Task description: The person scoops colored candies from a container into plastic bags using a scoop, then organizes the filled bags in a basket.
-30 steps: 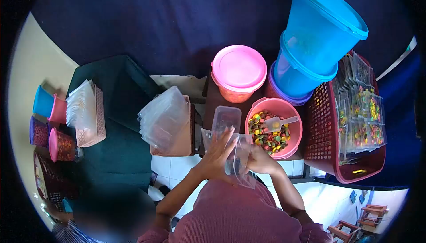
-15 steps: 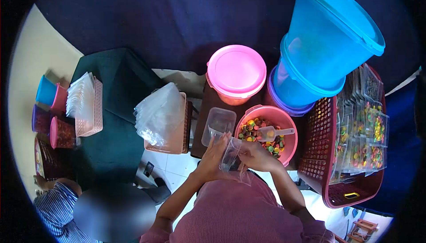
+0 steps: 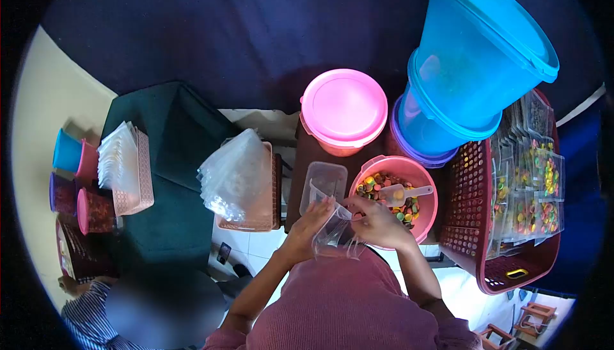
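Observation:
In front of my chest, a clear plastic bag (image 3: 332, 238) is held between both hands. My left hand (image 3: 306, 236) grips its left side, fingers pointing up and away. My right hand (image 3: 382, 225) has its fingers closed on the bag's right edge, near the top. No candies show inside the bag. Just beyond my right hand stands a pink tub (image 3: 430, 212) of colourful round candies (image 3: 385, 187), with a clear scoop (image 3: 403, 193) lying on them. A clear rectangular container (image 3: 324, 180) sits beyond my left hand.
A pink-lidded bucket (image 3: 345, 107) and stacked blue buckets (image 3: 476, 62) stand behind. On the right, a maroon basket (image 3: 464, 216) holds filled candy packets (image 3: 534, 190). To the left, plastic bags (image 3: 233, 174) fill a basket. Another person's striped sleeve (image 3: 93, 311) shows at lower left.
The view has shifted slightly, so most things sit a little lower and further right. Both hands still hold the bag, which looks spread wider near its top.

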`<state>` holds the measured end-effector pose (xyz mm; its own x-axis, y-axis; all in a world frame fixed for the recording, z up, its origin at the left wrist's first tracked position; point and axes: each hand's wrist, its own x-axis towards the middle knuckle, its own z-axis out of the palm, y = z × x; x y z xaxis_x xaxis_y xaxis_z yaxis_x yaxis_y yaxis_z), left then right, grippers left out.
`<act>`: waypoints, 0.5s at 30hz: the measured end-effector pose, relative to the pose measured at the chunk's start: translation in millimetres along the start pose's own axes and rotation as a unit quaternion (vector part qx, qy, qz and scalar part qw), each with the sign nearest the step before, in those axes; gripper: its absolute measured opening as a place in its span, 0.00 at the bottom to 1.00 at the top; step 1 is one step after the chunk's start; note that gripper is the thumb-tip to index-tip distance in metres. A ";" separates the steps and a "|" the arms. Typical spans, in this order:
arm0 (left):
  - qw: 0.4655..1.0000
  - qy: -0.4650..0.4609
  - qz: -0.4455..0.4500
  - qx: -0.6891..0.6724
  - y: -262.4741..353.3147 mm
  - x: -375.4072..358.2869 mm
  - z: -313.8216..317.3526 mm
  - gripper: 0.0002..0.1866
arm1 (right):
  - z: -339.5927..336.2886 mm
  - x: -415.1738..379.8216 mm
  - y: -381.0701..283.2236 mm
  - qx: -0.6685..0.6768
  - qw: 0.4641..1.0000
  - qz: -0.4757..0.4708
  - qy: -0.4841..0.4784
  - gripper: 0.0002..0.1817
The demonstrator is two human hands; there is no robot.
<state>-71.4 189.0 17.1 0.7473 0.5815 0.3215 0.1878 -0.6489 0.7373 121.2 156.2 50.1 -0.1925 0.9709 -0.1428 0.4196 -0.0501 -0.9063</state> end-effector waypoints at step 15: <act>0.984 0.079 -0.008 -0.157 -19.1 -10.4 -28.6 0.46 | -21.1 -5.9 -22.4 0.068 0.997 0.028 -0.034 0.14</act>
<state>-101.0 209.4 16.7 0.6331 0.6753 0.3783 -0.0259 -0.4699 0.8823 131.6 156.5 79.7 -0.2347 0.9475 -0.2172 0.3089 -0.1391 -0.9409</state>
